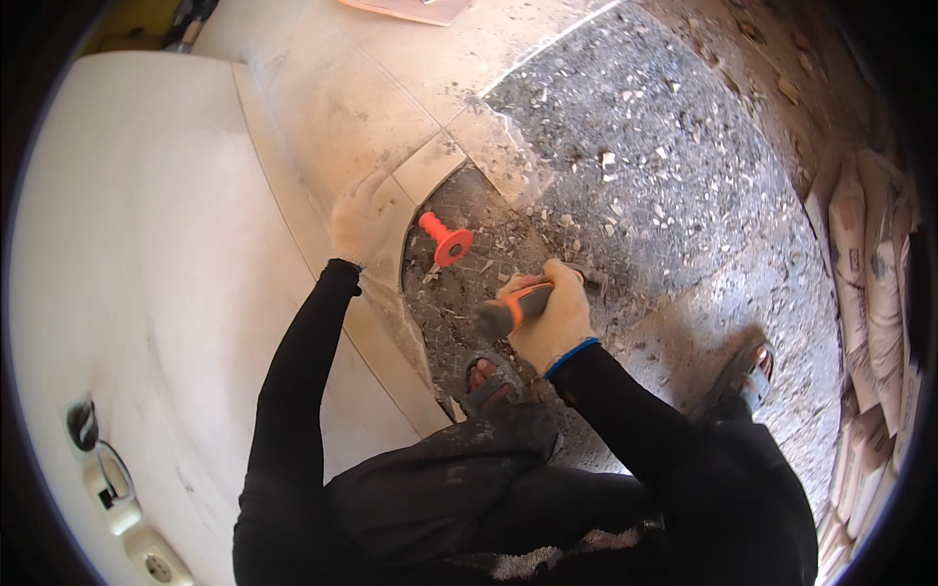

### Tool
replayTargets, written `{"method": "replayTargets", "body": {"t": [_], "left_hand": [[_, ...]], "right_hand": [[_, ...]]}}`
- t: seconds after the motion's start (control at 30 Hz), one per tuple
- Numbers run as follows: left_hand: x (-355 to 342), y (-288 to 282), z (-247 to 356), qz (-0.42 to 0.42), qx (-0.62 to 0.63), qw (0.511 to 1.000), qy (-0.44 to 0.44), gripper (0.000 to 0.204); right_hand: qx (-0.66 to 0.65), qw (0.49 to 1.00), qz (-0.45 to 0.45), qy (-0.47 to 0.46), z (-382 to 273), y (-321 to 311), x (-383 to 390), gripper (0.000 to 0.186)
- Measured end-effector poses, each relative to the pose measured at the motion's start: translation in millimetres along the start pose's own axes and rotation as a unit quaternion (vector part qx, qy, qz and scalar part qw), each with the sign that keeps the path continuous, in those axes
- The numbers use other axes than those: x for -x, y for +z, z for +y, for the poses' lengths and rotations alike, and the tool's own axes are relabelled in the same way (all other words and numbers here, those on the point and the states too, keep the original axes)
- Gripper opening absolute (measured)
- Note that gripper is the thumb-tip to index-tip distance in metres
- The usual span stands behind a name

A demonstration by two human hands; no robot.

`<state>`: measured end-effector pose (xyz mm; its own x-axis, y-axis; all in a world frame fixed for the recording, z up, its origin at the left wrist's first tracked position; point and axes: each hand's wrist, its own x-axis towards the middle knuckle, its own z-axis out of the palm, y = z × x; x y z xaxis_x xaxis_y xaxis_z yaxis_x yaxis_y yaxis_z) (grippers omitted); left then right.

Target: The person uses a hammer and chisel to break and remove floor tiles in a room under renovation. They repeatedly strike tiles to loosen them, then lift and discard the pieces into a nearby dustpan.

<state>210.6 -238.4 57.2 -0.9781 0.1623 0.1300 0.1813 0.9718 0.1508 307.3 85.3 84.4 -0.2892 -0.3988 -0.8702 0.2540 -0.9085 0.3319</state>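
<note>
My left hand [362, 217], in a cream work glove, rests on the beige floor tiles [430, 168] next to the wall, its fingers stretched out and nothing in it. Just right of it, a red-orange chisel grip with a round hand guard [452, 246] lies at the edge of the broken-out patch; its blade does not show. My right hand [555, 317], gloved with a blue cuff, is closed around the orange and dark grip of a hammer [528, 305]. The hammer's dark head is partly hidden beyond the fingers, over the rubble.
Grey rough screed [635, 176] strewn with tile chips spreads to the right. Filled sacks [865, 264] are stacked along the right side. My sandalled feet [486, 381] stand on the rubble. The white wall [147, 244] at left carries sockets [156, 565]. A flat board [410, 8] lies at the top.
</note>
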Motion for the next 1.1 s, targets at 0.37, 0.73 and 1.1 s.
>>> {"method": "replayTargets", "body": {"t": [0.37,0.73,1.1], "left_hand": [[77.2,48.9,23.9,-0.110,-0.105,0.956,-0.251,0.115],[71.7,38.0,9.4,-0.034,-0.135,0.977,-0.162,0.094],[59.8,38.7,30.0,-0.029,-0.166,0.970,-0.173,0.049]], "right_hand": [[0.095,0.985,-0.138,0.032,-38.9,-0.3,-8.5,0.021],[0.061,0.990,-0.113,0.057,-50.1,14.9,-20.6,0.023],[0.046,0.992,-0.092,0.080,-57.1,15.1,-25.8,0.021]]}}
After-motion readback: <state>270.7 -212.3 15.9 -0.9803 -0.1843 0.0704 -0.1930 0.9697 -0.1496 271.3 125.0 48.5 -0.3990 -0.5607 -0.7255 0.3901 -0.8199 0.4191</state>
